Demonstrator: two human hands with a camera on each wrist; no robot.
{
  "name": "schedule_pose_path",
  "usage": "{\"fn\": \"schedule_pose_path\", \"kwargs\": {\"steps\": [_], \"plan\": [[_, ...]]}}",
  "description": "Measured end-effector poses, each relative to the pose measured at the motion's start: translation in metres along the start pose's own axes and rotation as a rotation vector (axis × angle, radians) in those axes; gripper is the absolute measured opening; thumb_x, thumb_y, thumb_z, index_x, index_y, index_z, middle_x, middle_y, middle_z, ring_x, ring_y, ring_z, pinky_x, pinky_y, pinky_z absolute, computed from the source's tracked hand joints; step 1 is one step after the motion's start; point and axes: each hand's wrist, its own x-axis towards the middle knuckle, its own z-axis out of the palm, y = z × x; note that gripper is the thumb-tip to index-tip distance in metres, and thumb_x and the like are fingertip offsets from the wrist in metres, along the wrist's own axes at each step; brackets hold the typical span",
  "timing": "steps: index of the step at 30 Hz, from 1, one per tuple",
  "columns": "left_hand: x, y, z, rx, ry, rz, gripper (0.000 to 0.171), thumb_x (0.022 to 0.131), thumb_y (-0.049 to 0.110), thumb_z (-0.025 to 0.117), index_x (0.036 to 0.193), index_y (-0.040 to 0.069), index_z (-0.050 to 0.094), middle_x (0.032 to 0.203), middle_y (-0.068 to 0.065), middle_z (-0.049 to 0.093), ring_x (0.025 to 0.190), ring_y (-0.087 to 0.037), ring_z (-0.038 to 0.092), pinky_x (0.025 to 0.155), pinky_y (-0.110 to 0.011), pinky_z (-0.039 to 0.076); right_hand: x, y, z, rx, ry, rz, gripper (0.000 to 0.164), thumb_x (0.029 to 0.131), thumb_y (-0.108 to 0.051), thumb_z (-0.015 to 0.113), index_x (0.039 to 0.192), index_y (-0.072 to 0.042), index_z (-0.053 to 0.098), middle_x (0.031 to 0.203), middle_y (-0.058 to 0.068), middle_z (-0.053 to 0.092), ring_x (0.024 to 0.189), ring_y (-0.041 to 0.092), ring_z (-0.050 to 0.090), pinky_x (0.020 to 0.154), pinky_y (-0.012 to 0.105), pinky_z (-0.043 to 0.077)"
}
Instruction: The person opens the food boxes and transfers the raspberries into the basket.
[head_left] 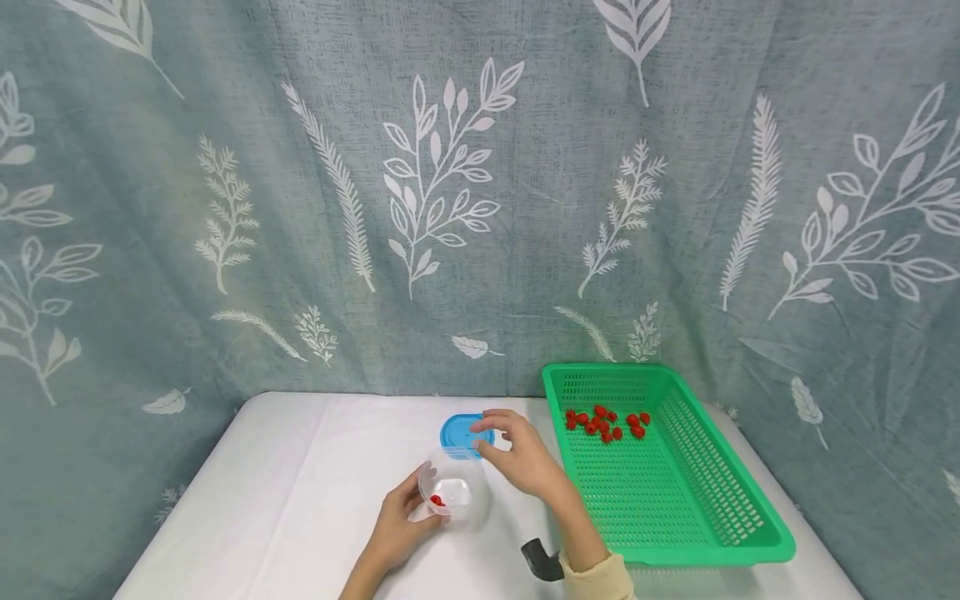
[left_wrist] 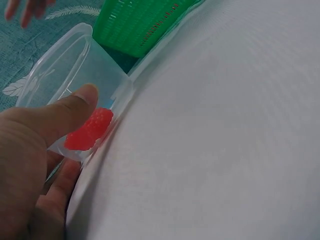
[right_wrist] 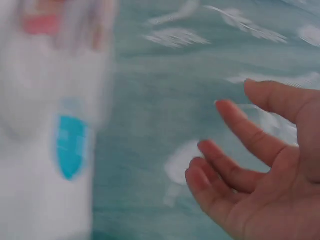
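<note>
A clear plastic tub [head_left: 474, 493] sits on the white table, and my left hand [head_left: 399, 523] grips its left side. In the left wrist view, the thumb [left_wrist: 75, 110] presses against the tub's wall. Red raspberries [left_wrist: 91, 131] lie at the bottom of the tub, seen through its side. My right hand [head_left: 521, 460] hovers beyond the tub's far right side, fingers loosely bent with nothing between them. Behind the tub lies a blue lid [head_left: 454, 433], partly covered in the head view by the right fingers. The right wrist view shows the palm bare.
To the right stands a green basket [head_left: 697, 554] with perforated walls. Several raspberries [head_left: 600, 425] lie toward its far end. A leaf-patterned curtain [head_left: 480, 208] hangs behind the white table [head_left: 300, 483].
</note>
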Motion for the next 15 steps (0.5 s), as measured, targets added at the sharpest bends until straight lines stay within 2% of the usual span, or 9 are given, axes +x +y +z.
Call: {"fn": "schedule_pose_path", "kwargs": {"steps": [7, 10, 15], "plan": [[0.001, 0.001, -0.001, 0.013, 0.001, 0.037, 0.090, 0.076, 0.008, 0.087, 0.152, -0.004, 0.040, 0.149, -0.023, 0.051, 0.134, -0.040, 0.053, 0.113, -0.034, 0.047, -0.006, 0.031, 0.051, -0.097, -0.088, 0.104, 0.025, 0.092, -0.013, 0.073, 0.113, 0.001, 0.072, 0.140, 0.031, 0.054, 0.136, 0.050, 0.043, 0.112, 0.068, 0.039], [0.001, 0.000, -0.002, 0.006, -0.002, 0.058, 0.090, 0.077, 0.007, 0.087, 0.152, -0.006, 0.039, 0.148, -0.026, 0.051, 0.133, -0.042, 0.054, 0.111, -0.029, 0.048, -0.005, 0.040, 0.065, -0.097, -0.095, 0.112, 0.027, 0.090, -0.011, 0.074, 0.112, 0.004, 0.070, 0.138, 0.032, 0.054, 0.134, 0.050, 0.045, 0.113, 0.067, 0.038], [0.001, -0.001, -0.002, 0.002, -0.010, 0.047, 0.090, 0.076, 0.007, 0.087, 0.152, -0.005, 0.039, 0.150, -0.026, 0.049, 0.135, -0.041, 0.052, 0.111, -0.023, 0.047, -0.001, 0.050, 0.080, -0.082, -0.083, 0.112, 0.029, 0.088, -0.010, 0.075, 0.112, 0.005, 0.069, 0.130, 0.028, 0.058, 0.127, 0.045, 0.054, 0.108, 0.063, 0.045]]}}
